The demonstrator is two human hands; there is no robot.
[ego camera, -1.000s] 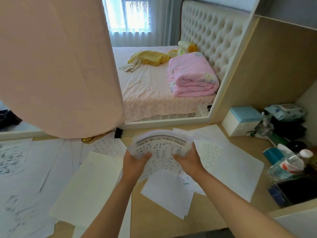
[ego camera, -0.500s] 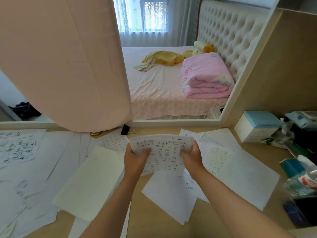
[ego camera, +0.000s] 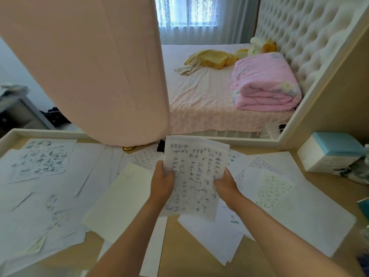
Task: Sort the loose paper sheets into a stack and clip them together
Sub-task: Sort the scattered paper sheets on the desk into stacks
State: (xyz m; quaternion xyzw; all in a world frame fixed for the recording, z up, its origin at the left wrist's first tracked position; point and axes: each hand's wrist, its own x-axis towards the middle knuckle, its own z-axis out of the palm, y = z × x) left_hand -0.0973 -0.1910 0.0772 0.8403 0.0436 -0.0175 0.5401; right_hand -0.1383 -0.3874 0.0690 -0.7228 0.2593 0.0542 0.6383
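I hold a small stack of handwritten sheets [ego camera: 196, 172] upright above the wooden desk [ego camera: 201, 258]. My left hand [ego camera: 162, 181] grips its left edge and my right hand [ego camera: 225, 183] grips its right edge. Many loose sheets lie scattered on the desk: written ones at the far left [ego camera: 41, 159], a blank cream sheet [ego camera: 121, 202] by my left wrist, white ones to the right [ego camera: 295, 212]. A black binder clip [ego camera: 160, 145] peeks out just behind the stack's top left corner, mostly hidden.
A pink cloth-covered lamp shade [ego camera: 95, 66] hangs over the desk's back left, its gold base [ego camera: 129, 148] below. A white and blue box [ego camera: 331, 150] stands at the right. Behind the desk's raised rim [ego camera: 239, 139] is a bed with a folded pink quilt [ego camera: 263, 82].
The stack has turned from wide and bowed to upright and taller in my hands. The camera has moved closer and shifted left, so the bottles at the right have left the view.
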